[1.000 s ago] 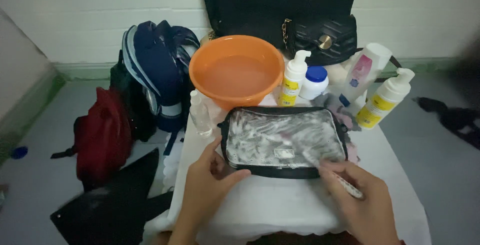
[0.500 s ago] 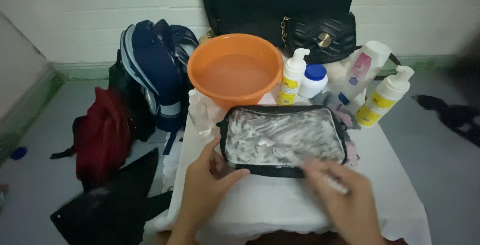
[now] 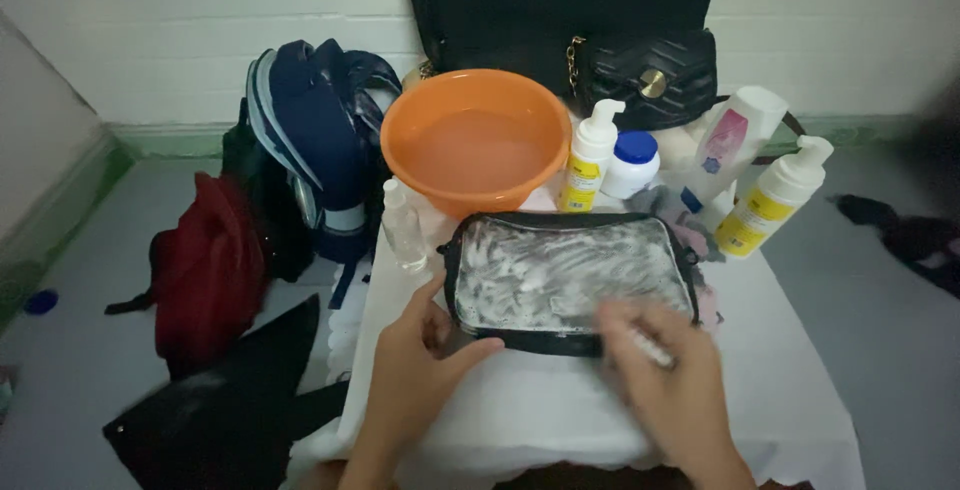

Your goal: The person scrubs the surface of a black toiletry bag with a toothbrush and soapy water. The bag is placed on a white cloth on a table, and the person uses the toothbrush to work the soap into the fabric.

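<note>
Head view: foamy pouch (image 3: 570, 272) pinned by left hand (image 3: 418, 370); right hand (image 3: 672, 390), blurred, clutching brush (image 3: 650, 350) atop it; basin (image 3: 475, 140), bottles (image 3: 588, 155) behind.

My right hand (image 3: 668, 382) swept leftward along the lathered pouch's (image 3: 568, 272) near edge, blurring with the brush (image 3: 648, 348).

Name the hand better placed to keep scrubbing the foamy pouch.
Right. The right hand rests on the pouch with a small white tool; the left hand grips its near-left corner.
</note>
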